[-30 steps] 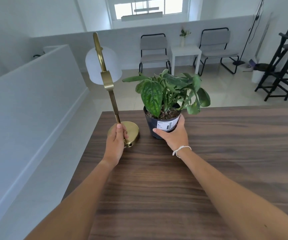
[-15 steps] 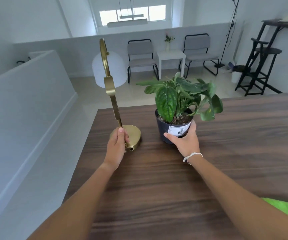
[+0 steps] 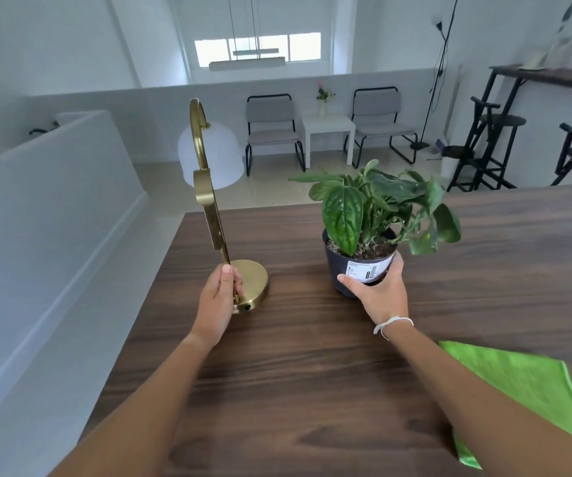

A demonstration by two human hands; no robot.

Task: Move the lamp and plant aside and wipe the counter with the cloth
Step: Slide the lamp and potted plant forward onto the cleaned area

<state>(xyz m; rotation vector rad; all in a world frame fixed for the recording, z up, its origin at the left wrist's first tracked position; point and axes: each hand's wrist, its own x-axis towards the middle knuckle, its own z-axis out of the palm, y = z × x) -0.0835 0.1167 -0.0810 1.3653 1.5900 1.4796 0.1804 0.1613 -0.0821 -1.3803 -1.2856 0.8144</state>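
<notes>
Left hand (image 3: 218, 302) clenched round the stem of the brass lamp (image 3: 214, 218), just above its round base at the counter's (image 3: 295, 390) far-left corner. Right hand (image 3: 379, 293) grasping the dark pot of the plant (image 3: 374, 215), to the lamp's right; the pot's white barcode label (image 3: 363, 271) is too small to read. Green cloth (image 3: 525, 383) lies near right, partly under the forearm.

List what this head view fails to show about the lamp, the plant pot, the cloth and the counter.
- Lamp: the stem's foot is covered by the left hand.
- Plant pot: its label print is too small to read; the right hand covers its lower right side.
- Green cloth: cut off by the right edge, partly behind the right forearm.
- Counter: its near and right ends run out of frame.
</notes>
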